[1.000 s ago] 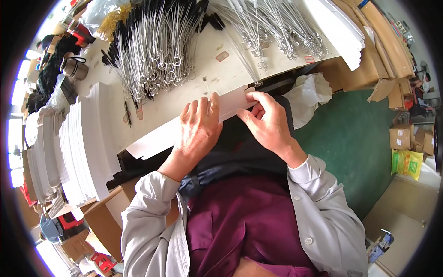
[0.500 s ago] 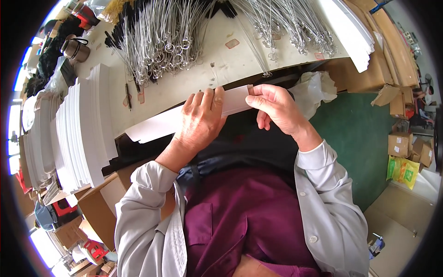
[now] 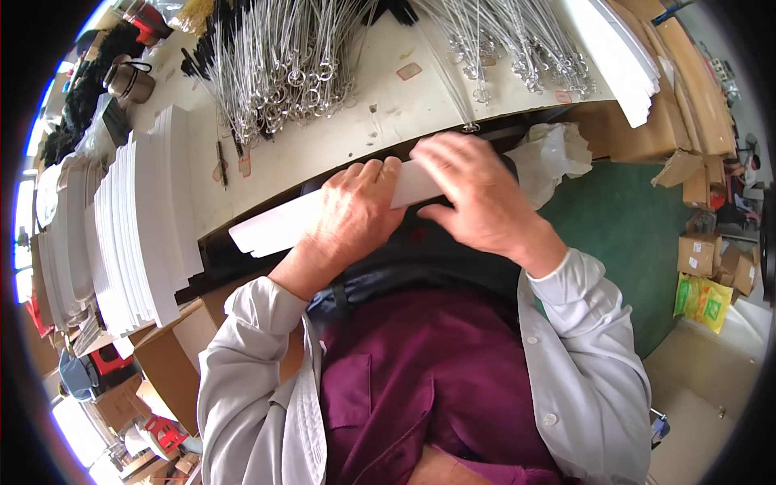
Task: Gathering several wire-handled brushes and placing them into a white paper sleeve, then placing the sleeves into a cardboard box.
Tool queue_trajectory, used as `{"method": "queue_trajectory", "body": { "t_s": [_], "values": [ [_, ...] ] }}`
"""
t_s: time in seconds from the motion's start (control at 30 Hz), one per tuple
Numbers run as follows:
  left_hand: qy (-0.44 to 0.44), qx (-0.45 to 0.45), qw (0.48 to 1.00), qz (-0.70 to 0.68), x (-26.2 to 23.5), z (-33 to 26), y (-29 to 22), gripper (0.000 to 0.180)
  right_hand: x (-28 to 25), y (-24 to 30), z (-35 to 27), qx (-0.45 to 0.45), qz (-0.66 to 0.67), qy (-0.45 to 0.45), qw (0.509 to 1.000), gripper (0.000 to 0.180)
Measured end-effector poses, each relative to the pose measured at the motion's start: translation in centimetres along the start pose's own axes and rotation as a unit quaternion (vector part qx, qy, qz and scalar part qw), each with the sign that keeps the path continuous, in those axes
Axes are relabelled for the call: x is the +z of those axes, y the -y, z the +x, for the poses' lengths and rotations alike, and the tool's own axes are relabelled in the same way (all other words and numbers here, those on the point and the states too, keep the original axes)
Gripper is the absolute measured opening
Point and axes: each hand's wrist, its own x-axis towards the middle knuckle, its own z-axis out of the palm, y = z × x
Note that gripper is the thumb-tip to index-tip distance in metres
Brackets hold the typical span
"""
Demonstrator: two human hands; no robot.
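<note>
White card (image 3: 273, 224) sits gripped in my left hand (image 3: 356, 208), likely for steadiness; my right hand (image 3: 487, 198) spreads wide over its end.

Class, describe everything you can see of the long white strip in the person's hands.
The long white strip is narrow, plain and smooth, looking like stiff paper or card. Its left end has a stepped, notched corner. It slants, right end higher in the picture, along the near edge of the table. The left hand grips it, covering its middle. The blurred right hand overlaps its right end; whether it touches is unclear.
</note>
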Motion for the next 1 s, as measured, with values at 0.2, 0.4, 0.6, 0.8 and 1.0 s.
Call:
{"method": "queue_trajectory", "body": {
  "t_s": [0.2, 0.4, 0.6, 0.8, 1.0],
  "values": [
    [0.004, 0.004, 1.000, -0.025, 0.5, 0.5, -0.2, 0.061, 2.1, -1.2, 0.1, -0.044, -0.057, 0.051, 0.996, 0.066],
    [0.019, -0.007, 1.000, -0.018, -1.4, -0.6, 1.0, 0.067, 0.6, -2.3, 0.2, -0.057, -0.065, 0.067, 0.994, 0.061],
    [0.022, 0.025, 0.999, -0.015, -1.1, 0.1, 0.8, 0.064, 2.7, -1.2, 0.8, -0.082, -0.106, 0.045, 0.990, 0.051],
    [0.021, 0.011, 0.999, -0.024, -2.3, -0.5, 0.5, 0.064, 2.5, -1.4, 1.1, -0.120, -0.131, 0.042, 0.983, 0.050],
    [0.013, -0.012, 1.000, 0.021, -3.8, -1.3, 1.8, 0.065, 1.6, -1.8, 3.0, -0.160, -0.124, -0.027, 0.979, 0.038]
  ]
}}
